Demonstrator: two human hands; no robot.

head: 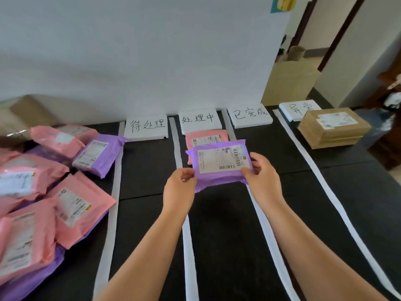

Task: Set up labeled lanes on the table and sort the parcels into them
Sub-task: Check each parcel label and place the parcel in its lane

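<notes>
Left hand point(180, 190) and right hand point(262, 179) pinching opposite ends of purple parcel point(219, 170), printed side up, over bench point(217, 235) lane headed by card 处理中 point(198, 120). Pink parcel point(206, 137) just beyond, partly covered. Parcel pile point(65, 192) far left; cardboard box point(334, 127) in rightmost lane.
</notes>
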